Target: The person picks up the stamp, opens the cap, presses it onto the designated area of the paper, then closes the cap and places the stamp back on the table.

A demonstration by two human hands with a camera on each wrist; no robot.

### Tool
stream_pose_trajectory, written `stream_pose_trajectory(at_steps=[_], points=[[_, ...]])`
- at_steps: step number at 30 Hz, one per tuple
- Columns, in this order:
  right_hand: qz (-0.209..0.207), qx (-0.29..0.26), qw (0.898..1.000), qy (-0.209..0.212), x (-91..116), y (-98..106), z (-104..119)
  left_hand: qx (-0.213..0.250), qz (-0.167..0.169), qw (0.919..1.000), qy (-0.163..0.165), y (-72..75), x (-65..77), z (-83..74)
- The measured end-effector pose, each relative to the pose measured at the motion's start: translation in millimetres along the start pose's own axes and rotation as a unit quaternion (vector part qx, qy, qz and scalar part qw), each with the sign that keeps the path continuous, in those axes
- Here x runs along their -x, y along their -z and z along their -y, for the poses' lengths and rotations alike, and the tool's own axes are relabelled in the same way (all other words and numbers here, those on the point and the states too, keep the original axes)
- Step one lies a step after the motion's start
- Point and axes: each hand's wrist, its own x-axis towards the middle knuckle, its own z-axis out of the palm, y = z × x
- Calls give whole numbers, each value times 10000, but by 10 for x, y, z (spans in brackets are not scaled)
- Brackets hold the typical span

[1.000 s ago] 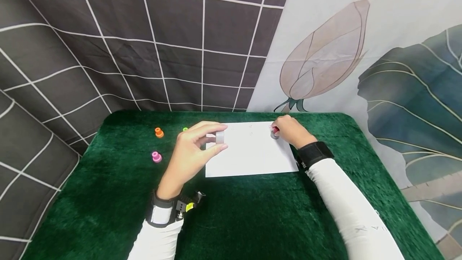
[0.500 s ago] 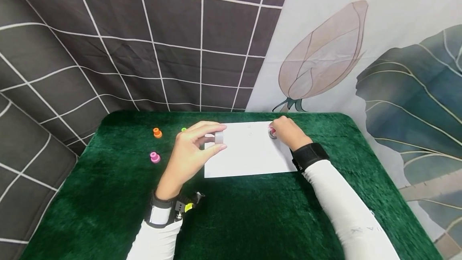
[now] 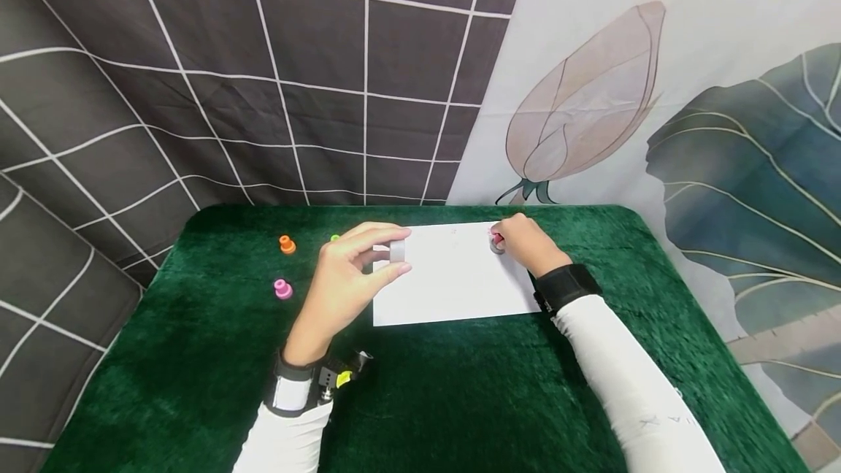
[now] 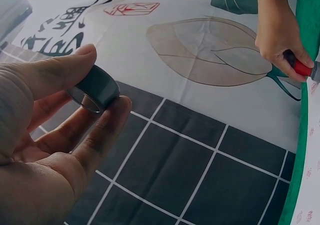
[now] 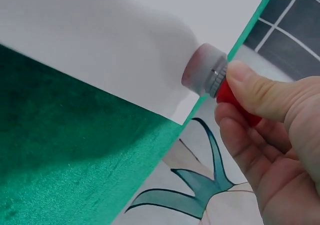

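A white sheet of paper (image 3: 453,283) lies on the green cloth and bears small red printed marks. At its far right corner my right hand (image 3: 525,243) grips a small stamp (image 5: 205,71) by the red handle (image 5: 234,101). The stamp's grey end is right at the paper, and a pinkish tint shows inside it. Over the sheet's left side my left hand (image 3: 342,276) pinches a short, hollow grey cap (image 3: 397,251) between thumb and fingers. In the left wrist view the cap (image 4: 97,89) has its open end turned partly toward the palm.
To the left on the cloth stand an orange stamp-like piece (image 3: 287,244) and a pink one (image 3: 282,288). A green piece (image 3: 334,237) peeks out behind my left hand. A dark grid-patterned curtain (image 3: 328,115) hangs behind the table's far edge.
The head view has shifted slightly. My right hand stays at the same corner of the sheet with the stamp, whose red handle shows a little less. My left hand keeps its hold on the cap.
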Motion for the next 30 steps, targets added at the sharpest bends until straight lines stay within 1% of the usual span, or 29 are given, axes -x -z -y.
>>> stream_pose_trajectory(at_steps=[8,15,18,22,25,27,30], points=[[-484,343,9977,336,42,-22,50,-15,-18,10000,17,21,2,1],[-546,365,9976,227,118,58,81,6,9,10000,35,45,3,5],[-696,312,9967,264,180,134,85,21,69,10000,66,28,-2,16],[-1034,94,9940,332,267,281,102,22,75,9999,90,13,-7,28],[-1349,-130,9898,444,338,393,118,29,49,9999,89,2,-9,32],[-1601,-255,9853,539,388,462,145,40,11,10000,77,-8,-10,33],[-2058,-423,9748,748,474,553,230,94,-34,9999,44,-32,-15,41]])
